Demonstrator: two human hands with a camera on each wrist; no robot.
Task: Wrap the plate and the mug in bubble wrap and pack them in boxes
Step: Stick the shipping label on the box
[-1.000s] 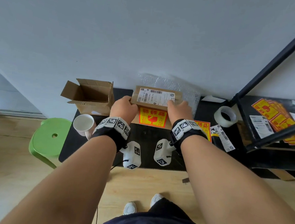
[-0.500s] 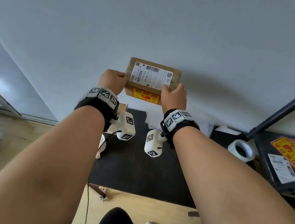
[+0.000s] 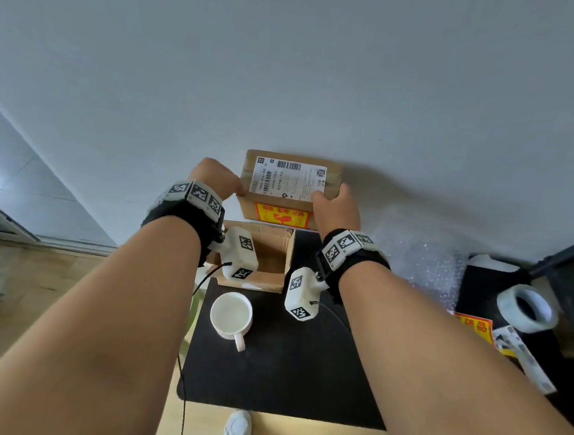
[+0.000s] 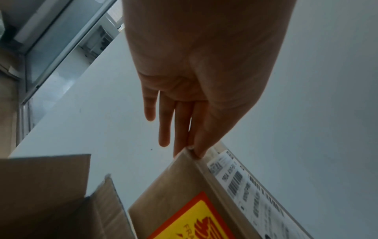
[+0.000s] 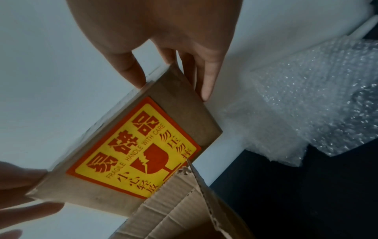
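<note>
Gripping the sealed box (image 3: 289, 190) between both hands (image 3: 213, 177) (image 3: 336, 207), I judge one item packed, the mug (image 3: 231, 314) still bare.

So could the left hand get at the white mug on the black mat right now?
Probably not right away: the left hand and right hand both hold the sealed box. The white mug itself stands uncovered on the black mat, below the left wrist.
</note>
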